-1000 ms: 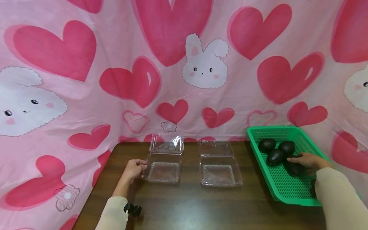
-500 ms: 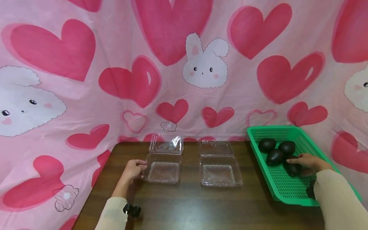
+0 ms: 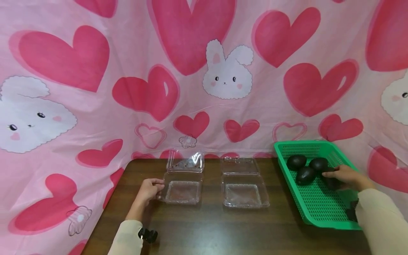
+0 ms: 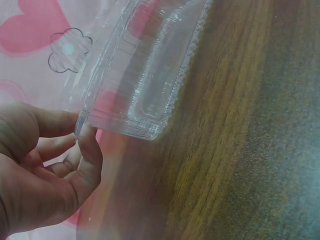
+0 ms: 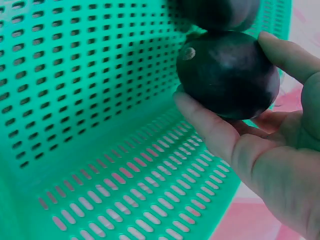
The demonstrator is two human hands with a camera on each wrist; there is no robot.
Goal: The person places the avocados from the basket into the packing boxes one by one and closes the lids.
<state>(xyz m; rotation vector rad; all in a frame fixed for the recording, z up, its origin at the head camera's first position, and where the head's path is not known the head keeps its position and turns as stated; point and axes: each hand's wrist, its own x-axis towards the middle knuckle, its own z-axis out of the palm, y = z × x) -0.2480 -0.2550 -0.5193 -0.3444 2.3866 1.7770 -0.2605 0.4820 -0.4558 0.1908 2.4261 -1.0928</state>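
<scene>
My left hand [image 3: 149, 190] pinches the left rim of a clear plastic clamshell box [image 3: 183, 191] between thumb and fingers; the left wrist view shows this grip at the rim's corner. The box stands with its lid [image 3: 186, 162] folded back. Over the green basket [image 3: 322, 219], my right hand [image 3: 349, 177] grips a dark avocado [image 5: 227, 75], thumb on one side and fingers on the other. In the right wrist view its stem end shows, and another avocado [image 5: 222, 12] sits right behind it. Several dark avocados [image 3: 306, 176] lie together in the basket.
A second clear clamshell box [image 3: 244, 193], lid back, stands between the first box and the basket on the brown wooden table [image 3: 197, 230]. A pink cloth [image 3: 191, 95] with hearts and rabbits hangs behind. A black device [image 3: 148, 235] is on the left wrist.
The right hand has shifted slightly up and to the right with the avocado, away from the others nearby. The left hand keeps its hold on the box rim.
</scene>
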